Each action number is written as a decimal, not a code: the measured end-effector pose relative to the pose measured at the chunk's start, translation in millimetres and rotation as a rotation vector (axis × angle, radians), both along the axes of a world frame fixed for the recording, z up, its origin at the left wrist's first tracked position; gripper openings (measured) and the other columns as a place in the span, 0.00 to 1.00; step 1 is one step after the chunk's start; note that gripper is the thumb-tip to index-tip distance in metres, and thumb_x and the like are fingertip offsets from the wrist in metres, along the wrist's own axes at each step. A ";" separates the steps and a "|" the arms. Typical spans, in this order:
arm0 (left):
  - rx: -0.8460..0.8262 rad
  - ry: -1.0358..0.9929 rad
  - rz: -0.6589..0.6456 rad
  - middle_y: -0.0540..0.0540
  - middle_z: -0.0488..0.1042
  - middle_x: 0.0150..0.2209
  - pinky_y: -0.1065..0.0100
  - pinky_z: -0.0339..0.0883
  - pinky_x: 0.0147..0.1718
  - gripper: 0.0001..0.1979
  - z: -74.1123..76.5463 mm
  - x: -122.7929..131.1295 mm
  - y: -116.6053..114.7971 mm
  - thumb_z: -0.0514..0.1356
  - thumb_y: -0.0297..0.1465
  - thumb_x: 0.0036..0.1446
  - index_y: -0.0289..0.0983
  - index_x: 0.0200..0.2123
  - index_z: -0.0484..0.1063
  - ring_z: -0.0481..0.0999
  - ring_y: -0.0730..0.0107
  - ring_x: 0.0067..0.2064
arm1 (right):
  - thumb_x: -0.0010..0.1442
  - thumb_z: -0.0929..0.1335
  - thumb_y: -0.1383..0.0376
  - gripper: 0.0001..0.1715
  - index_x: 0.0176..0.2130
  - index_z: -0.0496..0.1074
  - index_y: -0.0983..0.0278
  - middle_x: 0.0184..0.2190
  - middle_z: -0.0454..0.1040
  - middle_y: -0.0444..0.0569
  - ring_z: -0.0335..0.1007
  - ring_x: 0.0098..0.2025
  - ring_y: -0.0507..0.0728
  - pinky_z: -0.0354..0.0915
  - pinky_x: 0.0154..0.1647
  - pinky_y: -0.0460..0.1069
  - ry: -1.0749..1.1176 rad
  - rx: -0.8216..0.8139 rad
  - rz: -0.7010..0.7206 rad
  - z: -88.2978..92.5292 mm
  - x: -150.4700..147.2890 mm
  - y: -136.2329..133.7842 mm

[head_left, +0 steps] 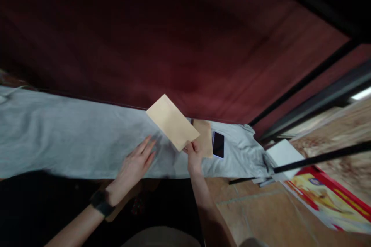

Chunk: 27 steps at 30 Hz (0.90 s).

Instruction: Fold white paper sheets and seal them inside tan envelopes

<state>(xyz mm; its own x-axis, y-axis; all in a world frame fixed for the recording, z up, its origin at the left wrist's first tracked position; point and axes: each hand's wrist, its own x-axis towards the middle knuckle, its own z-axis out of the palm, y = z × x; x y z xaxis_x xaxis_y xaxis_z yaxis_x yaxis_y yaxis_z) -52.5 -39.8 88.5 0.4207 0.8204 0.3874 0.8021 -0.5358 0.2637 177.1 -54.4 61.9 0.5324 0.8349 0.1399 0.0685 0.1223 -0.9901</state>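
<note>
A flat tan paper piece (173, 122), like an envelope, is pinched at its lower right corner by my right hand (193, 155). It is raised and tilted over the grey cloth (87, 135). My left hand (139, 160) is just left of the paper, fingers spread, holding nothing, over the cloth; a dark watch (102, 203) is on that wrist. Behind my right hand lies a second tan paper piece (206, 139), partly hidden. To its right a phone (218, 145) with a dark screen lies on the cloth.
A dark red surface (174, 46) rises behind the cloth. Black bars (307, 81) cross the right side. A white sheet (284, 155) and a red and yellow box (330, 197) are at the lower right, near the tiled floor (261, 212).
</note>
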 end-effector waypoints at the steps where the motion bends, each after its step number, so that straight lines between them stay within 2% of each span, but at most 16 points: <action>1: -0.034 0.031 -0.020 0.42 0.61 0.69 0.55 0.76 0.50 0.23 -11.1 -1.9 1.2 0.44 0.38 0.70 0.40 0.62 0.67 0.77 0.54 0.56 | 0.63 0.65 0.57 0.12 0.39 0.71 0.63 0.34 0.78 0.47 0.75 0.33 0.55 0.72 0.32 0.47 0.105 0.029 -0.028 0.1 12.6 -1.6; 3: -0.091 0.080 -0.042 0.40 0.62 0.69 0.56 0.78 0.45 0.24 -33.5 -6.4 2.2 0.43 0.37 0.70 0.39 0.59 0.70 0.81 0.55 0.51 | 0.59 0.67 0.57 0.10 0.37 0.68 0.61 0.34 0.76 0.46 0.74 0.32 0.53 0.72 0.33 0.47 0.228 0.063 -0.077 -2.5 35.8 -7.3; 6: -0.113 0.080 -0.097 0.41 0.65 0.67 0.60 0.79 0.44 0.24 -60.4 -13.1 0.0 0.44 0.38 0.70 0.39 0.59 0.71 0.81 0.58 0.51 | 0.55 0.70 0.57 0.13 0.35 0.64 0.59 0.32 0.74 0.43 0.73 0.31 0.52 0.73 0.36 0.48 0.308 0.075 -0.140 -11.9 59.0 -18.2; 9: -0.098 0.110 -0.145 0.41 0.68 0.65 0.57 0.75 0.52 0.25 -77.9 -19.4 -1.5 0.45 0.38 0.68 0.37 0.57 0.73 0.79 0.57 0.55 | 0.52 0.72 0.56 0.17 0.31 0.61 0.58 0.27 0.71 0.41 0.71 0.29 0.52 0.73 0.36 0.49 0.354 0.073 -0.182 -23.3 66.8 -25.6; 12: -0.099 0.151 -0.186 0.40 0.70 0.64 0.56 0.72 0.56 0.25 -91.0 -25.6 1.0 0.46 0.37 0.65 0.37 0.56 0.75 0.75 0.55 0.59 | 0.48 0.76 0.54 0.23 0.27 0.59 0.58 0.24 0.69 0.38 0.70 0.27 0.51 0.73 0.36 0.49 0.518 0.075 -0.224 -30.9 66.1 -28.7; 15: -0.100 0.146 -0.198 0.41 0.71 0.62 0.56 0.71 0.58 0.25 -100.7 -30.6 5.2 0.47 0.37 0.64 0.38 0.56 0.75 0.74 0.55 0.60 | 0.43 0.79 0.55 0.25 0.26 0.61 0.59 0.24 0.70 0.38 0.71 0.29 0.51 0.73 0.38 0.48 0.715 0.074 -0.238 -33.0 63.5 -30.3; 19: -0.063 0.129 -0.247 0.40 0.73 0.61 0.54 0.71 0.58 0.25 -108.0 -35.1 9.1 0.47 0.37 0.63 0.37 0.55 0.76 0.75 0.54 0.59 | 0.43 0.79 0.56 0.22 0.29 0.67 0.60 0.26 0.74 0.42 0.75 0.30 0.53 0.74 0.37 0.49 0.772 0.042 -0.209 -33.8 60.7 -35.4; 21: -0.049 0.094 -0.259 0.40 0.74 0.60 0.53 0.71 0.57 0.25 -111.4 -37.6 10.4 0.47 0.38 0.63 0.37 0.54 0.77 0.76 0.53 0.58 | 0.45 0.78 0.55 0.20 0.31 0.70 0.62 0.28 0.77 0.47 0.76 0.30 0.55 0.74 0.34 0.50 0.774 -0.029 -0.166 -36.3 61.7 -40.5; 24: -0.111 -0.034 -0.271 0.42 0.76 0.58 0.53 0.71 0.58 0.23 -115.7 -39.5 13.0 0.50 0.41 0.61 0.40 0.52 0.77 0.76 0.52 0.58 | 0.49 0.74 0.52 0.19 0.31 0.71 0.64 0.26 0.77 0.48 0.73 0.24 0.54 0.71 0.27 0.49 0.597 -0.207 -0.165 -41.1 70.7 -49.8; 27: -0.330 -0.288 -0.189 0.46 0.77 0.57 0.54 0.67 0.62 0.21 -111.8 -27.0 18.8 0.55 0.43 0.59 0.44 0.52 0.77 0.75 0.53 0.59 | 0.55 0.69 0.49 0.19 0.31 0.70 0.62 0.23 0.73 0.44 0.68 0.21 0.53 0.66 0.22 0.47 0.338 -0.284 -0.276 -41.1 91.3 -56.3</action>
